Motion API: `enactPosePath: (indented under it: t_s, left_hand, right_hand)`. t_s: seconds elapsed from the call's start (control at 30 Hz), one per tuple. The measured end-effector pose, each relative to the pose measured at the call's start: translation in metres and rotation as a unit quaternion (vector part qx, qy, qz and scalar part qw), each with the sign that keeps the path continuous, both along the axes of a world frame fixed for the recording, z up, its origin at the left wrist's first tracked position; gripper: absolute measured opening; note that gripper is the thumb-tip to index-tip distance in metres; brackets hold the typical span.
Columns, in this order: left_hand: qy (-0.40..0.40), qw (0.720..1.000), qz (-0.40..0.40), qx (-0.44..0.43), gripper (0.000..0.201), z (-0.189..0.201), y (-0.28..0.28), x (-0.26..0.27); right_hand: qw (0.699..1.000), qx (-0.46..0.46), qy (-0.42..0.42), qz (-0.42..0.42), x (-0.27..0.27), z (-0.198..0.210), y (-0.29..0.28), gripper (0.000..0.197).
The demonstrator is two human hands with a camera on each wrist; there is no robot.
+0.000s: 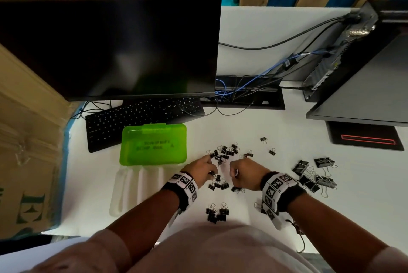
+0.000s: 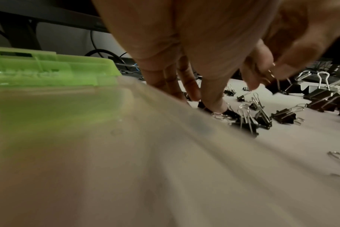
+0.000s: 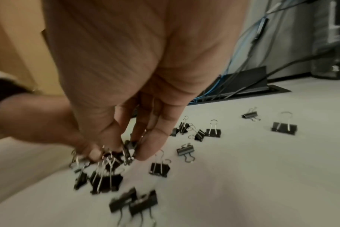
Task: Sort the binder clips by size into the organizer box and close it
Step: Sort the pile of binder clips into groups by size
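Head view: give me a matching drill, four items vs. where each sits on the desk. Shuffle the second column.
Items:
1. green lid
2. large binder clips
3. keyboard
4. clear organizer tray

Places:
A. far right of the right hand
B. under the monitor
C. nearest the body, left of the left hand
D. between keyboard and tray

Pairs: 1-D, 2-A, 3-B, 4-C

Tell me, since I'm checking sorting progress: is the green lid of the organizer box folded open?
Yes: in the head view the green lid lies folded back toward the keyboard, with the clear compartments exposed.
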State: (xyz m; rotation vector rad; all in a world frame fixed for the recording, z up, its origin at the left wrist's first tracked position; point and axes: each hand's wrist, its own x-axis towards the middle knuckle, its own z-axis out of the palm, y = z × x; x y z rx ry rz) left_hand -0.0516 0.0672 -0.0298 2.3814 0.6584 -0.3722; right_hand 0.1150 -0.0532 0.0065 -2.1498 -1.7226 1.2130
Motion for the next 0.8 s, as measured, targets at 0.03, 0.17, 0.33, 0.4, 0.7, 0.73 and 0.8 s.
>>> enactPosePath:
  t_s: [0.03, 0.17, 0.33, 0.4, 0.7, 0.73, 0.8]
  left_hand:
    - [-0.001, 1.000, 0.016, -0.008, 0.018, 0.001, 0.001, -0.001]
    - [-0.021, 0.996, 0.083, -0.017, 0.007, 0.004, 0.004, -0.004]
    - [-0.064, 0.991, 0.118, -0.009, 0.009, 0.009, 0.007, -0.013]
    - [-0.061, 0.988, 0.142, -0.025, 0.010, 0.013, 0.009, -0.016]
    - [0.054, 0.992, 0.112, 0.019, 0.020, 0.012, -0.006, -0.029]
    - [0.059, 0.991, 0.115, 0.023, 0.020, 0.013, -0.008, -0.028]
    - [0.069, 0.990, 0.119, 0.032, 0.018, 0.015, -0.009, -0.025]
  right_hand:
    - [1.000, -0.011, -0.013, 0.024, -0.002, -0.001, -0.002, 0.019]
    - [0.992, -0.010, -0.060, 0.111, -0.018, -0.004, -0.002, 0.045]
    - [0.989, -0.009, -0.099, 0.112, -0.031, -0.010, 0.002, 0.023]
    - [0.991, -0.015, -0.098, 0.088, -0.028, -0.011, 0.000, 0.020]
    - [1.000, 0.013, 0.012, 0.010, -0.022, -0.001, -0.011, 0.004]
    - [1.000, 0.001, 0.023, 0.018, -0.024, -0.001, -0.014, 0.004]
    - [0.997, -0.034, 0.017, 0.060, -0.028, -0.001, -0.020, 0.006]
